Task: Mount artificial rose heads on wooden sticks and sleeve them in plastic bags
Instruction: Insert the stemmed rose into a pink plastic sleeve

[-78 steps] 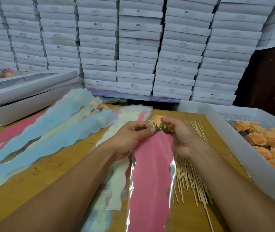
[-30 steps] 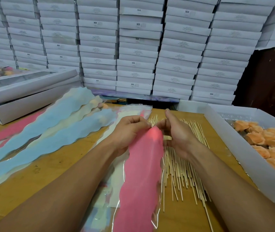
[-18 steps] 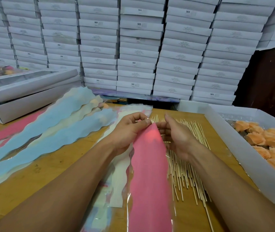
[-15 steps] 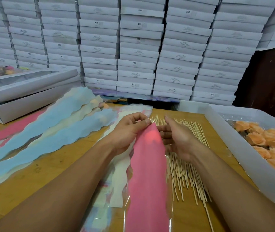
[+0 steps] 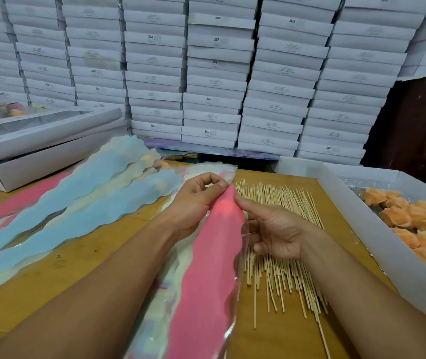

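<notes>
My left hand (image 5: 193, 203) pinches the top of the pink plastic sleeve (image 5: 206, 275) — right hand (image 5: 274, 234) beside it, fingers loosely spread, thumb touching — above the wooden sticks (image 5: 282, 255) on the worktop (image 5: 59, 278).

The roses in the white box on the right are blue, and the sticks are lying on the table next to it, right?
Not quite. The head view shows the roses in the white box are orange, not blue. The rest holds: the sticks lie on the table next to that box.
</notes>
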Tool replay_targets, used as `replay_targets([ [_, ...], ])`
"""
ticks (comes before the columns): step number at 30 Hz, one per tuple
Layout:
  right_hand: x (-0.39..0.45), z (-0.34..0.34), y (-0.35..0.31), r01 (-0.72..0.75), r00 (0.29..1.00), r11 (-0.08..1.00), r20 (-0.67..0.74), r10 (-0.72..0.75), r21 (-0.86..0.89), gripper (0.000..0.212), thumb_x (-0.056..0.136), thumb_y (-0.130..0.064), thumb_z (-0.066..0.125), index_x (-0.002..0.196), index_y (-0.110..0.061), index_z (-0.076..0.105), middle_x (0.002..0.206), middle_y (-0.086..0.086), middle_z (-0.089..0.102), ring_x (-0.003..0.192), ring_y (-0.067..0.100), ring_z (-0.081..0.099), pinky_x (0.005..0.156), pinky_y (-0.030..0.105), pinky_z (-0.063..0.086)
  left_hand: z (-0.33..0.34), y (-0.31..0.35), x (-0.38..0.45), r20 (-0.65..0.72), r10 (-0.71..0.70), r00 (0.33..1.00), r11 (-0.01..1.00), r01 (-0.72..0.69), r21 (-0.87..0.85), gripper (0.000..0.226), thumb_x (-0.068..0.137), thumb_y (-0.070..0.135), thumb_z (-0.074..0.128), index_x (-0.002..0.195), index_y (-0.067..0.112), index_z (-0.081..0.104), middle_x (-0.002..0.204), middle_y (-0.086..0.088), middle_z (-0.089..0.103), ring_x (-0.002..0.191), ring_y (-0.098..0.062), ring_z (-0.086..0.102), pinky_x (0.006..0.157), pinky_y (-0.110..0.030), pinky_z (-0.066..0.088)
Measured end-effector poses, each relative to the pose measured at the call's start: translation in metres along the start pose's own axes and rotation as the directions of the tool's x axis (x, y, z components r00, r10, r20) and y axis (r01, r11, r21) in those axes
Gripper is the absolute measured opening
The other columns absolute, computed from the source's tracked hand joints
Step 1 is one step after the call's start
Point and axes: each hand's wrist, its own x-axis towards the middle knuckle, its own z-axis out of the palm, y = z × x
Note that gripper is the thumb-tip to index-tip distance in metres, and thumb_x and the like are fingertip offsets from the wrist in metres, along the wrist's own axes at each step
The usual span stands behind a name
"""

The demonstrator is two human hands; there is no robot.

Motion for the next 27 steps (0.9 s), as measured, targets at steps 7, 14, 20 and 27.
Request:
replay_targets([
  [7, 0.0, -0.001, 0.003, -0.018, 0.998, 1.0, 0.056, 0.018, -0.009, 0.059, 0.066, -0.053, 0.079, 0.101, -0.006, 0.072, 0.072, 0.005, 0.067, 0.05, 0.015, 0.064, 0.034, 0.018, 0.043, -0.003, -0.006, 0.007, -0.193, 0.1, 0.976, 0.994, -0.09, 0.06, 0.018, 0.098, 0.016, 0.062, 0.08, 0.016, 0.063, 0.069, 0.006, 0.06, 0.059, -0.006, 0.051, 0.057, -0.019, 0.044],
  [14, -0.002, 0.002, 0.005, -0.007, 0.994, 0.999, 0.111, 0.013, -0.048, 0.046, 0.062, -0.043, 0.083, 0.085, -0.003, 0.077, 0.071, 0.009, 0.068, 0.037, 0.011, 0.057, 0.033, 0.018, 0.039, -0.006, -0.009, 0.012, -0.257, 0.116, 0.959, 0.99, -0.092, 0.103, 0.021, 0.1, 0.015, 0.06, 0.079, 0.016, 0.062, 0.06, 0.008, 0.055, 0.052, -0.007, 0.045, 0.05, -0.018, 0.04],
  [20, -0.004, -0.004, 0.004, 0.02, 0.988, 0.996, 0.153, -0.007, -0.087, 0.052, 0.068, -0.036, 0.083, 0.101, 0.003, 0.072, 0.081, 0.023, 0.06, 0.052, 0.021, 0.06, 0.04, 0.023, 0.046, -0.009, -0.01, 0.014, -0.26, 0.117, 0.959, 0.988, -0.086, 0.125, 0.024, 0.101, 0.016, 0.058, 0.076, 0.016, 0.06, 0.056, 0.011, 0.053, 0.048, -0.005, 0.043, 0.048, -0.017, 0.039],
  [27, -0.009, -0.008, 0.001, 0.041, 0.979, 0.991, 0.203, -0.015, -0.126, 0.031, 0.077, -0.026, 0.078, 0.088, 0.002, 0.071, 0.064, 0.009, 0.066, 0.04, 0.012, 0.059, 0.035, 0.018, 0.043, -0.014, -0.01, 0.015, -0.3, 0.093, 0.949, 0.993, -0.064, 0.104, 0.027, 0.1, 0.018, 0.06, 0.072, 0.018, 0.06, 0.059, 0.007, 0.052, 0.053, -0.009, 0.042, 0.053, -0.023, 0.038],
])
